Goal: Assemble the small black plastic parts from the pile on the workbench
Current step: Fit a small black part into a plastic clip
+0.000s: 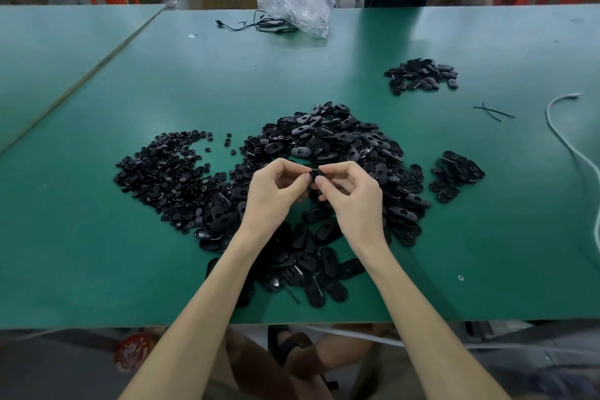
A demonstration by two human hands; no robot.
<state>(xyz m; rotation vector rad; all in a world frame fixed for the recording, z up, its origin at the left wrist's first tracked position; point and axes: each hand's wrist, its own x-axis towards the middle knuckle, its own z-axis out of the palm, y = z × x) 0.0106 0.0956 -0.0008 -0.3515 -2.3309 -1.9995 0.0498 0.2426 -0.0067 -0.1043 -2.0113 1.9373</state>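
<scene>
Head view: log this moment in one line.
left hand: pinches black part | right hand: pinches same part | pile: below hands

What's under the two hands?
The left hand and right hand pinch a small black part above the big pile of black oval parts on the green workbench. Whatever lies right beneath the palms is covered.

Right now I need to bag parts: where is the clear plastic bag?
Head view: the clear plastic bag lies at the green workbench's far edge, near centre, just right of a black cable.
</scene>
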